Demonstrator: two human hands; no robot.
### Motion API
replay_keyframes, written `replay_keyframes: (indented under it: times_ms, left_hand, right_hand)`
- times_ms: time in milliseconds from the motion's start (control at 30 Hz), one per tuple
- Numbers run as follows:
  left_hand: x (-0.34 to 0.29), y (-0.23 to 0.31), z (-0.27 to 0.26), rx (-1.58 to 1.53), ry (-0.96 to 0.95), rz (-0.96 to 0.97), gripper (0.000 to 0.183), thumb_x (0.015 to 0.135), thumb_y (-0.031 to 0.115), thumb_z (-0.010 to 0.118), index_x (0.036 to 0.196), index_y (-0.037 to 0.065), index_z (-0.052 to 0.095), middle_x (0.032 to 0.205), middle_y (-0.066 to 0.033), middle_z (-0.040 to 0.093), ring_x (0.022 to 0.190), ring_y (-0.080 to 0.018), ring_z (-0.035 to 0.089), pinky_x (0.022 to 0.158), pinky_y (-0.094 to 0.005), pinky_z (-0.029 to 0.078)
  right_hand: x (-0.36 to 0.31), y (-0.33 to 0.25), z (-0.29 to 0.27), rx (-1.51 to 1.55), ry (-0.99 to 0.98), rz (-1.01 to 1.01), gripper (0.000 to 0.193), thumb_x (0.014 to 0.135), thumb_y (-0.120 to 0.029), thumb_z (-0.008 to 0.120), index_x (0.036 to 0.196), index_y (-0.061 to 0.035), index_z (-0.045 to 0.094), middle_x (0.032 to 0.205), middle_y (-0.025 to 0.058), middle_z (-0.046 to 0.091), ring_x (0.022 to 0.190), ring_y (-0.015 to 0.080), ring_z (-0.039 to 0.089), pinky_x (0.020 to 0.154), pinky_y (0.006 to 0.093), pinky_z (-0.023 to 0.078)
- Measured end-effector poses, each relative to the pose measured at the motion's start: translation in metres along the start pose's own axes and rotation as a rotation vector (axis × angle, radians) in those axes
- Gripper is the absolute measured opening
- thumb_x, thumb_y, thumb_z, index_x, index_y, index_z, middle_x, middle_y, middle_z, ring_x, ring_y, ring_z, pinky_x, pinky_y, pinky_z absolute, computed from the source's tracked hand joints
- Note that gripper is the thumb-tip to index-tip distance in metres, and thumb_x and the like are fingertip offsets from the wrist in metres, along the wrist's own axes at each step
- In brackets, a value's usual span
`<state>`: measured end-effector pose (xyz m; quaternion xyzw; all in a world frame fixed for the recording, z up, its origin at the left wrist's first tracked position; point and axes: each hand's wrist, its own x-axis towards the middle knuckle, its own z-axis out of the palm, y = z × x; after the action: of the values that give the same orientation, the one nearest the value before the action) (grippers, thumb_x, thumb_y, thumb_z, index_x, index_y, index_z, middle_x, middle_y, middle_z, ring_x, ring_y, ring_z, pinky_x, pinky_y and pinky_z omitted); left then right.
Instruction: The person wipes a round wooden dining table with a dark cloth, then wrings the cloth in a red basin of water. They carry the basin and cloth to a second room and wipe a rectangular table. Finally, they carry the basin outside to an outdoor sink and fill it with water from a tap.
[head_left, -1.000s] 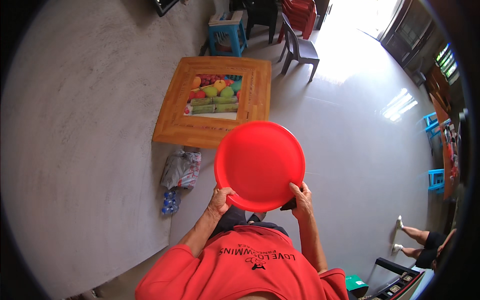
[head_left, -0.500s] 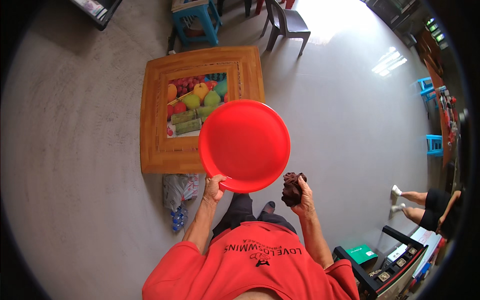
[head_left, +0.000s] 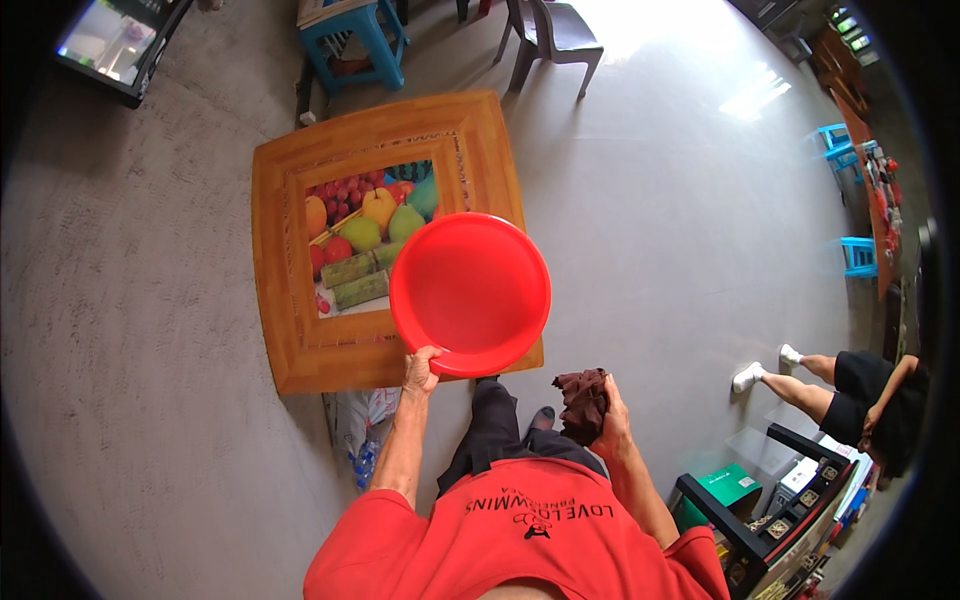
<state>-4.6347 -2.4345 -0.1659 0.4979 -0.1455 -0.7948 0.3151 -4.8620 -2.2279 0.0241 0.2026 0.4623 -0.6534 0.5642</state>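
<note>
My left hand [head_left: 420, 369] grips the near rim of a round red plastic basin [head_left: 470, 292] and holds it over the near right corner of a low wooden table [head_left: 285, 300]. The table top shows a picture of fruit. My right hand [head_left: 607, 425] is off the basin, lower and to the right, closed on a dark brown cloth [head_left: 583, 400]. I wear a red shirt and dark trousers.
A blue stool [head_left: 352, 40] and a grey plastic chair [head_left: 553, 35] stand beyond the table. A crumpled bag [head_left: 358, 425] lies on the floor by my left leg. A seated person's legs [head_left: 800, 365] are at the right, near a black rack [head_left: 770, 510] with boxes.
My right hand has let go of the basin's rim and dropped to the right with the brown cloth. The basin, now held by the left hand alone, has come over the table's corner.
</note>
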Motion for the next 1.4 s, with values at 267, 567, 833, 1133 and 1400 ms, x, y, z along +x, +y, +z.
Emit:
replay_keyframes:
  times_ms: [267,567,833,1133,1400]
  left_hand:
    - [0.03,-0.011,-0.02,-0.029,0.006,-0.059,0.033,0.066,-0.011,0.055,0.096,0.004,0.057,0.085,-0.0066,0.059,0.08,-0.0216,0.06,0.078,-0.0371,0.052]
    - [0.049,0.001,-0.023,0.035,-0.014,-0.043,0.036,0.064,-0.013,0.055,0.096,0.002,0.057,0.088,-0.0071,0.06,0.084,-0.0235,0.06,0.08,-0.0421,0.053]
    - [0.055,0.013,-0.015,0.154,0.163,-0.086,0.029,0.061,-0.015,0.054,0.087,-0.005,0.058,0.083,-0.012,0.061,0.077,-0.0266,0.061,0.076,-0.0433,0.053]
    - [0.037,0.037,0.003,0.095,0.176,-0.314,0.052,0.071,0.009,0.068,0.119,0.009,0.048,0.118,-0.0141,0.053,0.106,-0.034,0.053,0.08,-0.0607,0.046]
    - [0.031,0.052,0.023,0.942,0.539,0.596,0.052,0.074,0.018,0.067,0.118,0.003,0.045,0.114,-0.0152,0.048,0.093,-0.0274,0.054,0.079,-0.0397,0.049]
  right_hand:
    - [0.005,-0.003,0.0,-0.017,-0.052,-0.044,0.051,0.097,-0.043,0.03,0.114,-0.0007,0.052,0.105,0.0146,0.062,0.088,0.023,0.061,0.072,0.0393,0.053]
    - [0.002,-0.004,-0.002,-0.057,-0.033,0.01,0.05,0.097,-0.043,0.03,0.114,-0.001,0.051,0.105,0.0164,0.062,0.09,0.0257,0.063,0.072,0.0418,0.055]
    - [-0.024,-0.018,0.021,-0.046,0.005,-0.094,0.051,0.095,-0.045,0.033,0.114,-0.0009,0.051,0.106,0.0157,0.062,0.09,0.0248,0.063,0.073,0.0398,0.056]
    - [-0.057,-0.023,-0.004,0.094,-0.078,-0.222,0.052,0.096,-0.043,0.033,0.11,0.0017,0.054,0.107,0.0168,0.062,0.091,0.0241,0.061,0.08,0.0373,0.051]
    - [-0.086,-0.032,-0.038,-0.022,0.031,-0.338,0.046,0.079,-0.012,0.069,0.119,-0.0037,0.047,0.103,0.0083,0.059,0.088,0.0174,0.06,0.074,0.0325,0.053]
